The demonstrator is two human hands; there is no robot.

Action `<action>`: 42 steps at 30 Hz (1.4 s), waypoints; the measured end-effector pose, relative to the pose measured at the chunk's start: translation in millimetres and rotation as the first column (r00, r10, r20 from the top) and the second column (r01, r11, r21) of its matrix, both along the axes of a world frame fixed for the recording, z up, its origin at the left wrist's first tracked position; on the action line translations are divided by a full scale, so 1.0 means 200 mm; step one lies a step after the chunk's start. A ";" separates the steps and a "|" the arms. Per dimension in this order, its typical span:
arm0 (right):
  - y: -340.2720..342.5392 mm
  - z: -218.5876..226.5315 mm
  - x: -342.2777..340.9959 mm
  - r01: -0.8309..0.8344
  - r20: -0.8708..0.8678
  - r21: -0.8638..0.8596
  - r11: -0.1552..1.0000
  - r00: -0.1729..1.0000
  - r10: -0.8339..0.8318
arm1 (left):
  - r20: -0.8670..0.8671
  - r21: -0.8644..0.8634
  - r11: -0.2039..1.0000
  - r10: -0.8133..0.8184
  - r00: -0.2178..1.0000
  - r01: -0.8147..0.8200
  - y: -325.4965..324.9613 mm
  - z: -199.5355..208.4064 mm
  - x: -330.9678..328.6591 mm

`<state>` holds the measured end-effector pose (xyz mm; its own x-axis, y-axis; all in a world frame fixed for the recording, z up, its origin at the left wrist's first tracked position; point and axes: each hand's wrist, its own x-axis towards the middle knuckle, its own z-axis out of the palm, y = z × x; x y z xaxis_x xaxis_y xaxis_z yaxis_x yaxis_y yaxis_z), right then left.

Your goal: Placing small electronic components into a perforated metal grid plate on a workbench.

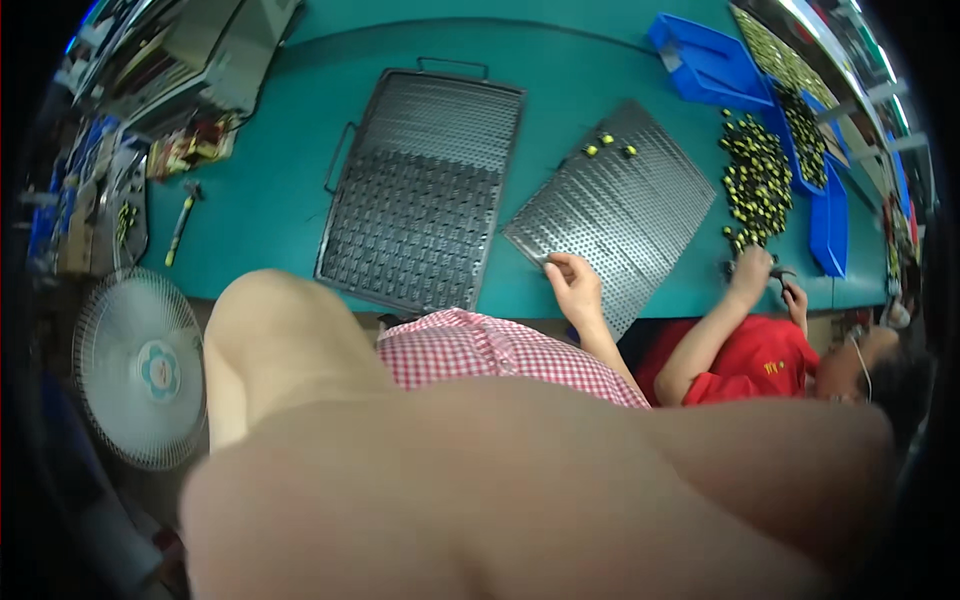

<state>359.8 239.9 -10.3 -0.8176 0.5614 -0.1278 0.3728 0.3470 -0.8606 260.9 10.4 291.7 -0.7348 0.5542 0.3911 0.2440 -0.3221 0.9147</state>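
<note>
My right hand is over the near left part of a perforated metal plate, which lies askew on the table. Its thumb and forefinger come together by the plate's edge; anything between them is too small to make out. Several small black-and-yellow parts sit on the far end of that plate. To its left is a dark rectangular tray with wire handles, its nearer portion filled with rows of dark pieces. My left arm is bent up close at the lower left, blurred lower down; its hand cannot be seen.
On the right, a co-worker in a red shirt handles a tool beside a pile of black-and-yellow parts. Blue bins stand behind. A hammer-like tool lies at left, above a fan. The table is green.
</note>
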 end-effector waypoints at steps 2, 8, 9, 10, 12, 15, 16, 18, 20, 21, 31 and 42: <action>0.01 0.03 0.00 0.019 -0.046 0.053 0.998 0.999 -0.016 | -0.008 0.009 1.000 0.017 1.000 -0.017 0.07 0.02 -0.02; 0.02 -0.01 -0.06 -0.043 -0.010 -0.028 0.999 0.999 0.043 | -0.029 0.020 0.999 0.049 0.998 -0.048 0.08 0.00 -0.02; 0.02 0.00 -0.07 -0.047 -0.004 -0.009 0.999 0.999 0.047 | -0.027 0.029 0.999 0.045 0.999 -0.044 0.08 0.00 -0.05; 0.02 0.01 -0.07 -0.045 -0.001 0.008 0.999 0.999 0.045 | -0.029 0.035 0.999 0.034 0.999 -0.033 0.09 0.00 -0.06; 0.04 0.02 -0.08 -0.041 0.019 -0.003 0.999 0.999 0.041 | -0.030 0.047 0.999 0.014 0.999 -0.012 0.12 0.00 -0.07; 0.04 0.04 -0.10 -0.043 0.022 -0.018 0.999 0.999 0.043 | -0.036 0.051 0.999 0.017 0.999 -0.015 0.16 -0.01 -0.09; 0.04 0.04 -0.11 -0.049 0.012 -0.010 0.999 0.999 0.049 | -0.037 0.053 0.998 0.018 0.999 -0.016 0.15 -0.01 -0.11; 0.04 0.02 -0.12 -0.053 -0.010 0.008 0.999 0.999 0.053 | -0.034 0.063 0.998 0.007 0.999 -0.005 0.19 -0.02 -0.12; 0.05 0.01 -0.11 -0.044 0.000 0.004 0.999 0.999 0.044 | -0.030 0.080 0.997 -0.012 0.999 0.014 0.19 -0.03 -0.14; 0.05 0.00 -0.11 -0.042 0.007 0.003 0.999 0.999 0.042 | -0.028 0.088 0.996 -0.018 0.999 0.021 0.18 -0.03 -0.14; 0.17 0.01 -0.18 0.048 -0.036 0.065 0.997 0.998 -0.046 | -0.026 0.191 0.976 -0.105 0.994 0.108 0.17 -0.07 -0.26; 0.85 -0.06 -0.54 0.041 -0.022 0.718 0.694 0.999 -0.036 | -0.091 0.369 0.864 -0.333 0.938 0.343 0.34 -0.10 -0.20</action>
